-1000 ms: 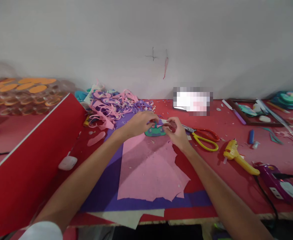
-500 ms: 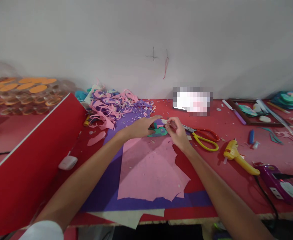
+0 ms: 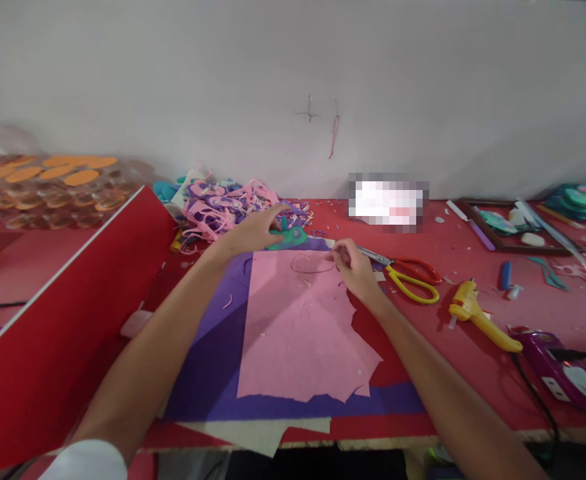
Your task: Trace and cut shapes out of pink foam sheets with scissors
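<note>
My left hand (image 3: 260, 230) grips a green cut-out foam piece (image 3: 293, 237) above the far edge of a pink sheet (image 3: 303, 333). A dark oval outline (image 3: 311, 267) shows on the pink sheet, just in front of that piece. My right hand (image 3: 353, 261) is closed in a pinch at the sheet's far right corner; what its fingers hold, if anything, is too small to make out. Beneath the pink sheet lies a larger purple sheet (image 3: 203, 373). Scissors with red and yellow handles (image 3: 413, 283) rest to the right of my right hand.
Foam scraps (image 3: 223, 207) pile up at the back left. A red board (image 3: 73, 320) leans on the left, near clear containers with orange tops (image 3: 63, 187). On the right lie a yellow glue gun (image 3: 477, 317), a purple power strip (image 3: 555, 367) and a brown tray (image 3: 513, 247).
My left hand has moved left and away from me with the green foam piece, uncovering the oval outline on the pink sheet. The right hand stays nearly in place.
</note>
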Demonstrator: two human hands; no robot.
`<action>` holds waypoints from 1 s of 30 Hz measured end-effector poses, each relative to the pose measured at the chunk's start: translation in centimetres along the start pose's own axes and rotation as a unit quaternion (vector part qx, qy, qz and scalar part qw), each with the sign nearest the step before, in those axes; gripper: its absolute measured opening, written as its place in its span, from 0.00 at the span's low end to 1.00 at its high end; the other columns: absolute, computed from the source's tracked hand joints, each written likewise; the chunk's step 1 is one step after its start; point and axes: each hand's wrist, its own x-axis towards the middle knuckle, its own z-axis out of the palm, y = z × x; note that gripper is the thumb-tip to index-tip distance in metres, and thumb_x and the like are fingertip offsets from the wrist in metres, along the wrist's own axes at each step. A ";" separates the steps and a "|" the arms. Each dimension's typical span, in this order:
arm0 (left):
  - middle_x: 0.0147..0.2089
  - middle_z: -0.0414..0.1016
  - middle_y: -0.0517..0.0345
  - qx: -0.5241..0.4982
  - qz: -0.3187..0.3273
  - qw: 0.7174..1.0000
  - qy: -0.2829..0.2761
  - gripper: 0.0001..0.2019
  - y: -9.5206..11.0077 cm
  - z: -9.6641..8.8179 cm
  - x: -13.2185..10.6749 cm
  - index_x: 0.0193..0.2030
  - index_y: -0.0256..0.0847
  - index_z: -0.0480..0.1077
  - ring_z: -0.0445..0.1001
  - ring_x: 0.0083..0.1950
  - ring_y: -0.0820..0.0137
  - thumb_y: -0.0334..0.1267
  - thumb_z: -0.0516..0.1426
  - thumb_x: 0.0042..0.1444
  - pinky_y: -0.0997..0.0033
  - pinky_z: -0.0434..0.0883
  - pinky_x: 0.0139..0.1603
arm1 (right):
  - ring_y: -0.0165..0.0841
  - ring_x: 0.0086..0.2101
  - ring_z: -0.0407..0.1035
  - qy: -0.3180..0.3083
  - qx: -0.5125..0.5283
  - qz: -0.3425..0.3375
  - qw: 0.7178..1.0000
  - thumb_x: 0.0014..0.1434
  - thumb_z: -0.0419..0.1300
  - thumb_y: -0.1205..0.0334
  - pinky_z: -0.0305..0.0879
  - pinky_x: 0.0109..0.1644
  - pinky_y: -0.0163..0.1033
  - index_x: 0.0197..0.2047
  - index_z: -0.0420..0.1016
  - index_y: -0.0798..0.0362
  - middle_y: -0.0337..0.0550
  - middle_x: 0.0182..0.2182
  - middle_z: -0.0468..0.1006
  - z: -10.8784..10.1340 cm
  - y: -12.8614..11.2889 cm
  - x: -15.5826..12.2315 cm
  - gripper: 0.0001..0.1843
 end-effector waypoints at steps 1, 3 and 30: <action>0.40 0.80 0.55 0.036 -0.012 0.999 0.018 0.35 -0.8 -0.4 -0.3 0.70 0.42 0.60 0.77 0.39 0.66 0.35 0.60 0.54 0.70 0.71 0.41 | 0.38 0.35 0.76 0.010 0.014 0.004 1.000 0.69 0.54 0.52 0.66 0.38 0.41 0.44 0.67 0.47 0.42 0.33 0.81 0.0 -0.1 0.0 0.08; 0.39 0.79 0.53 0.133 -0.051 0.987 0.067 0.33 -1.9 -0.8 -0.8 0.68 0.42 0.63 0.76 0.39 0.62 0.33 0.61 0.53 0.65 0.71 0.42 | 0.36 0.32 0.75 0.043 0.037 0.008 0.998 0.69 0.54 0.49 0.67 0.36 0.41 0.46 0.70 0.48 0.42 0.32 0.81 -0.2 -0.3 0.1 0.12; 0.40 0.80 0.53 -0.091 0.054 0.989 0.101 0.17 1.1 9.0 0.3 0.37 0.40 0.81 0.75 0.45 0.66 0.22 0.51 0.54 0.66 0.71 0.51 | 0.32 0.28 0.69 0.014 0.004 -0.012 1.000 0.64 0.58 0.51 0.64 0.34 0.40 0.32 0.69 0.50 0.39 0.27 0.73 1.8 -0.2 3.3 0.12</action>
